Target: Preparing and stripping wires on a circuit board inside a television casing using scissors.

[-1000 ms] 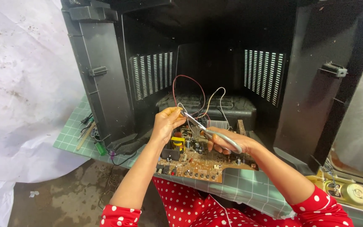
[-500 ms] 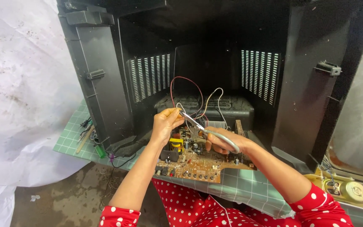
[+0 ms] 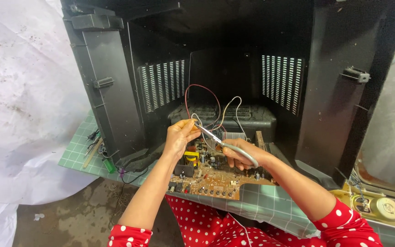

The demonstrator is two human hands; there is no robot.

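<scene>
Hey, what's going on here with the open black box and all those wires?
A person in red polka-dot sleeves is working inside an opened black plastic casing. The left hand pinches a thin wire coming up from the circuit board, while the right hand holds scissors with the blades at that wire. The board lies on a green gridded mat, and small tools lie at the mat's left.

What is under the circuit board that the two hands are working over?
The circuit board lies on a green checked mat, whose edge shows below it. A red dotted cloth hangs lower. What is directly beneath the board is covered by it.
</scene>
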